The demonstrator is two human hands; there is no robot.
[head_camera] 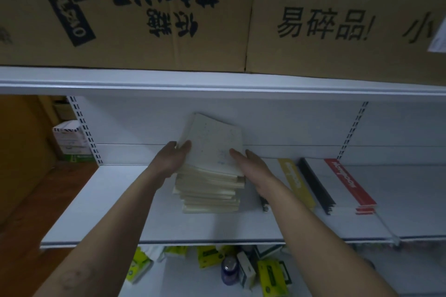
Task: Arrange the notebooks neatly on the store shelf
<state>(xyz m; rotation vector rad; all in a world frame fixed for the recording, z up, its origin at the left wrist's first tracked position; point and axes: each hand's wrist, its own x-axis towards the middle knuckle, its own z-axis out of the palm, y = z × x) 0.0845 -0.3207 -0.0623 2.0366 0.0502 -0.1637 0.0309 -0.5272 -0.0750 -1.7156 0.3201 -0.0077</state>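
Both hands at one pile, entries as follows.

1. left hand [172, 159]: at the left edge of the top notebook [213, 144]. Thumb lies on the cover and the other fingers are curled round the edge behind it, so it grips the book.
2. right hand [251, 166]: fingers straight and close together, laid flat on the right part of the same cover, pressing rather than pinching.
3. top notebook: cream, with faint print. Its far edge is tipped up toward the back panel, its near edge rests on the pile.
4. stack of notebooks [207, 194]: cream, many, lying flat near the middle of the white shelf [101, 205]. Edges are uneven, with several books jutting left or right.
5. Further notebooks, flat on the same shelf to the right of the stack: a wire-bound one [265, 205], mostly hidden under the right forearm; a yellow-edged one [298, 184]; a black-spined one [316, 187]; a red-edged pile [350, 183]. They lie side by side, apart from the cream stack.
6. cardboard boxes [144, 12]: two, printed in black, on the upper shelf [217, 83].
7. Lower level: yellow-green packs [207, 257] lying loose, and a blue bottle [229, 270] among them.
8. small white carton [70, 140]: beyond the shelf's left upright.
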